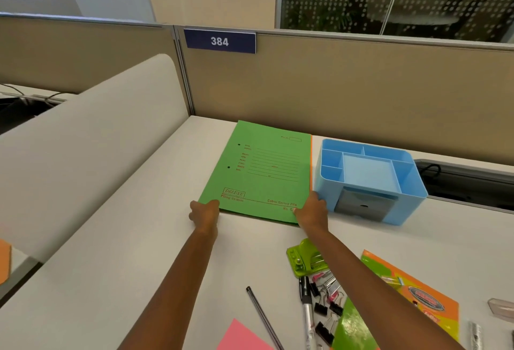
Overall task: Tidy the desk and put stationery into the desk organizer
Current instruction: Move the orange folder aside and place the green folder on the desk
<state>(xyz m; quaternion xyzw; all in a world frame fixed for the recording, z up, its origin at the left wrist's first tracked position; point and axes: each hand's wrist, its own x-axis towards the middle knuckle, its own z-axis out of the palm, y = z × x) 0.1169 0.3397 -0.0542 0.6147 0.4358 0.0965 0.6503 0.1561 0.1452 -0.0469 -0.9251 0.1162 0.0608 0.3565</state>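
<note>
My left hand [204,214] pinches the near left corner of the green folder [261,171] and my right hand [311,210] grips its near right corner. The folder lies flat at the back of the desk [139,252], just beside the blue organizer [411,205]. I judge I'm squaring it away. Next I must let go and gather the clips [325,302] and marker [307,308] near me.

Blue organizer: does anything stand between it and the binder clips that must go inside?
Nothing lying on the desk blocks the blue organizer. The person's right forearm crosses above that stretch, the right hand holding the green folder. The green hole punch sits beside the binder clips, off the path.
</note>
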